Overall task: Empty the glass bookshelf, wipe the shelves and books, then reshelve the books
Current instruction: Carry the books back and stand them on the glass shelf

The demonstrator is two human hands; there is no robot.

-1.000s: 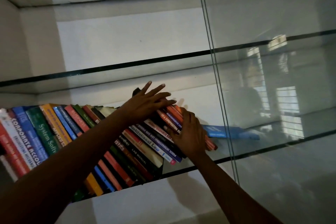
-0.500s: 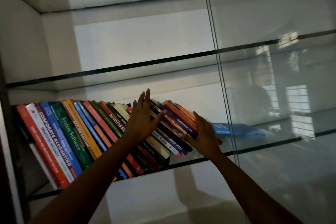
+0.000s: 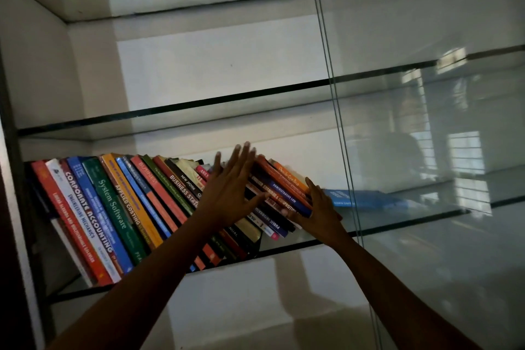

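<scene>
A row of colourful books [image 3: 122, 210] leans rightward on the middle glass shelf [image 3: 397, 226]. My left hand [image 3: 230, 190] lies flat with straight fingers against the spines in the middle of the row. My right hand [image 3: 318, 210] presses its palm on the orange and red books [image 3: 284, 179] at the row's right end, propping them from below. A blue book [image 3: 366, 199] lies flat on the shelf just right of my right hand, behind the glass door.
The upper glass shelf [image 3: 199, 102] holds nothing visible. A sliding glass door [image 3: 426, 122] covers the right half, its edge running down just right of my right hand. The cabinet's dark frame [image 3: 11, 179] stands at the left.
Both hands have pushed the leaning books toward upright; the row tilts less than a second ago. My left hand's fingers now point upward instead of right.
</scene>
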